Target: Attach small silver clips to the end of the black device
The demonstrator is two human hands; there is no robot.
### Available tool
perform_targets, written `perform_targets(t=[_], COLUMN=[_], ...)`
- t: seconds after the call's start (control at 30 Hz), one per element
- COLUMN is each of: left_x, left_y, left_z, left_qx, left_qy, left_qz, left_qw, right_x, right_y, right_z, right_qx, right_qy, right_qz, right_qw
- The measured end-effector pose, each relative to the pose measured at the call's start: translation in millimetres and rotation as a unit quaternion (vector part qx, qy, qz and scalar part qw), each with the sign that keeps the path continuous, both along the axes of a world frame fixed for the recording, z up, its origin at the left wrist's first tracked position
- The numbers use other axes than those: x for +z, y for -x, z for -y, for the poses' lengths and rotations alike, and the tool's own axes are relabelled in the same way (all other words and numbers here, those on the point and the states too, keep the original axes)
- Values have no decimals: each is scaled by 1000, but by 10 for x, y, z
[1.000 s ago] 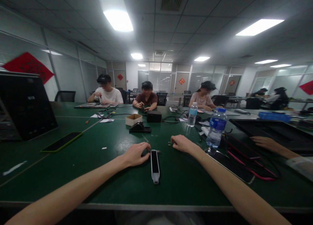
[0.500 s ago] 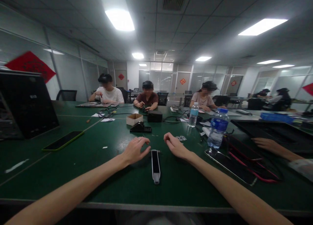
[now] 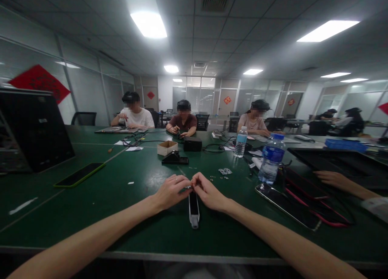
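A slim pen-shaped device (image 3: 194,214) with a dark face and pale rim lies on the green table in front of me, its narrow end toward me. My left hand (image 3: 172,193) is at its far end, thumb and fingers closed together. From the other side my right hand (image 3: 210,191) meets it in a pinch at the same spot. Anything between the fingertips is too small to make out, and the hands cover the device's far end. Beyond my right hand lie flat metal pieces (image 3: 224,171) and several tiny rings or nuts (image 3: 223,178).
Farther off are a small open box (image 3: 167,148) and a black stand (image 3: 175,159). Left are a green-edged phone (image 3: 79,175) and a computer case (image 3: 36,129). Right are water bottles (image 3: 270,159), a phone (image 3: 287,206) and another person's hand (image 3: 335,180). Several people sit beyond.
My right hand has moved left and closed into a pinch at the device's far end. My left hand has drawn its fingers in and shifted slightly right. Tiny metal parts came into view.
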State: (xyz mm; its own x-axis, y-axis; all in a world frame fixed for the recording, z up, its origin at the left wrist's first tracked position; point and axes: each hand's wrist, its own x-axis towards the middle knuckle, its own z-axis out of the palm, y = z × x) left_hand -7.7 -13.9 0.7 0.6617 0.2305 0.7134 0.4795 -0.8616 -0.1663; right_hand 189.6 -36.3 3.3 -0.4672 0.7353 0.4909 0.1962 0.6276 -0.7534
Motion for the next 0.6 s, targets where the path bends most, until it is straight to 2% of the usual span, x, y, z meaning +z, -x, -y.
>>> perform_targets(t=[0.37,0.47,0.6], left_x=[17,30,52], left_y=[-18,45,178], left_z=[0,-72,-190], left_qx=[1,14,22], left_qy=[4,17,75], left_qz=[8,-6,-88], left_qw=[1000,1000,993], right_x=[-20,21,75], right_y=[40,-37,-248], right_z=[-8,-54,-169], right_qx=[-23,-47,-73], right_qy=[-17,-51,-111], right_qz=[7,54,179], right_qw=[1000,996,975])
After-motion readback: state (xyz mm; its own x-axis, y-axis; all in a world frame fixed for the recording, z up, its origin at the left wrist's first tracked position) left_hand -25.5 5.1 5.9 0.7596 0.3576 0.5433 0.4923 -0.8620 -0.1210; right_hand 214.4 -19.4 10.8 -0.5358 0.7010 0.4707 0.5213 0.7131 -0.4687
